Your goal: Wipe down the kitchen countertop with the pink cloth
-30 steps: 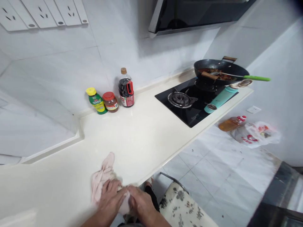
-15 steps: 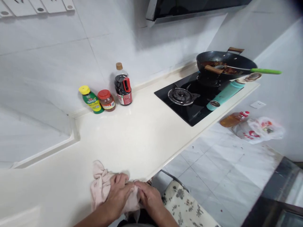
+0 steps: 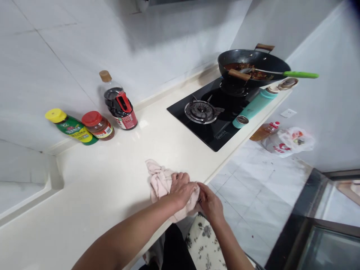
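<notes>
Pink cloth (image 3: 161, 182) pinched by L grip (image 3: 181, 189) & R grip (image 3: 211, 205) — hob lettering (image 3: 221, 135) illegible.

The left hand (image 3: 181, 189) lies back up over the cloth (image 3: 159, 182), its fingers curled into it, the bare forearm slanting in from the cloth's near left. The right hand (image 3: 211, 204) pinches the cloth's right edge, its bare forearm coming from the near right.

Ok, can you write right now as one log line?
left hand: gripping pink cloth | right hand: holding pink cloth | pink cloth: bunched, partly over counter edge | wok: on stove
</notes>
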Action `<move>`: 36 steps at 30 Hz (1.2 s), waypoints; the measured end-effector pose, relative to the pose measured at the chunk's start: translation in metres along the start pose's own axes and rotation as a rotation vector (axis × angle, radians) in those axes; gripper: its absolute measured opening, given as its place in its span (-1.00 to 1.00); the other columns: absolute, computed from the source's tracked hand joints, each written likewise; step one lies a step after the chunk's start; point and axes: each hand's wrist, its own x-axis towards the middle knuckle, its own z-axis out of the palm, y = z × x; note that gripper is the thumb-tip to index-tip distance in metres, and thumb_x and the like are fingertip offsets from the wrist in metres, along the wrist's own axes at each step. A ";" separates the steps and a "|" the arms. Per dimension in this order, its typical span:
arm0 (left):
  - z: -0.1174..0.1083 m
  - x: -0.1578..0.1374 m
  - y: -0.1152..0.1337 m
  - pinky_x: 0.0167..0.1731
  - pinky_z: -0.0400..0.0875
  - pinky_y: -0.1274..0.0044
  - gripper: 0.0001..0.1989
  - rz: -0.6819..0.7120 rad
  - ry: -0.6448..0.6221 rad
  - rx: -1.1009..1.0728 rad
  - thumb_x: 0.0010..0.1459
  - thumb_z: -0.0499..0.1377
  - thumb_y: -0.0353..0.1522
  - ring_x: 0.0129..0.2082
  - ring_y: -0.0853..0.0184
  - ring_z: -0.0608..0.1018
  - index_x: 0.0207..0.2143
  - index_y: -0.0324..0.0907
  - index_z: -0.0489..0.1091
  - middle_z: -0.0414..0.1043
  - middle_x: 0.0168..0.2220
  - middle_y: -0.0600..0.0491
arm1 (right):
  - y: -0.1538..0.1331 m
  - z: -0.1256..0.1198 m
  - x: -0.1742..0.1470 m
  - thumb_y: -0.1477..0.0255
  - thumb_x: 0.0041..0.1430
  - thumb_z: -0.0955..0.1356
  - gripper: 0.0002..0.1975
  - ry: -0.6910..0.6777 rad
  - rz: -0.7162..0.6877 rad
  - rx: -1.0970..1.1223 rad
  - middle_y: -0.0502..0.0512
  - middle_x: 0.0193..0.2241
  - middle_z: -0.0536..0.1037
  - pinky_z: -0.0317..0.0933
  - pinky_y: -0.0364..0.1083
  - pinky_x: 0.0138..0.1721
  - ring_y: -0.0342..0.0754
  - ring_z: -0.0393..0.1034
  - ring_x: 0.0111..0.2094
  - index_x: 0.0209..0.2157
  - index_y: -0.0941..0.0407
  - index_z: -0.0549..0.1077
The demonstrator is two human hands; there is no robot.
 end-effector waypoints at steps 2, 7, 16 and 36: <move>0.002 0.030 0.006 -0.07 0.10 0.28 -0.82 -0.010 0.002 0.003 0.30 0.10 -0.28 -0.13 0.20 0.26 -0.24 0.01 0.52 0.29 -0.25 0.04 | 0.004 -0.015 0.025 0.25 0.37 0.11 -0.57 -0.002 0.047 -0.067 0.06 -0.11 0.58 0.31 -0.05 -0.21 0.03 0.48 -0.16 0.12 -0.05 0.43; 0.004 0.054 0.010 -0.06 0.13 0.26 -0.77 -0.020 0.041 0.017 0.32 0.05 -0.24 -0.12 0.18 0.27 -0.21 0.02 0.52 0.29 -0.21 0.00 | 0.007 -0.031 0.054 0.18 0.39 0.14 -0.58 0.074 0.086 -0.206 0.13 -0.15 0.47 0.21 -0.06 -0.24 0.02 0.38 -0.19 0.15 -0.11 0.41; 0.005 -0.073 0.002 0.11 0.13 0.30 -0.74 0.032 0.115 0.101 0.36 -0.02 -0.31 -0.09 0.23 0.34 -0.02 -0.07 0.38 0.36 -0.17 0.01 | -0.025 0.012 -0.019 0.18 0.44 0.08 -0.54 0.020 0.058 -0.323 0.08 -0.25 0.45 0.09 -0.14 -0.40 -0.11 0.33 -0.41 0.29 -0.17 0.23; 0.007 -0.521 -0.084 0.19 0.03 -0.02 -0.34 -0.729 0.468 0.500 0.10 0.15 0.08 0.34 -0.26 0.06 0.13 -0.10 0.42 0.15 0.30 -0.23 | -0.207 0.144 -0.264 0.38 0.33 0.25 -0.72 -0.748 -0.733 -0.296 0.11 -0.17 0.62 0.36 -0.06 -0.16 0.03 0.53 -0.18 0.02 0.05 0.45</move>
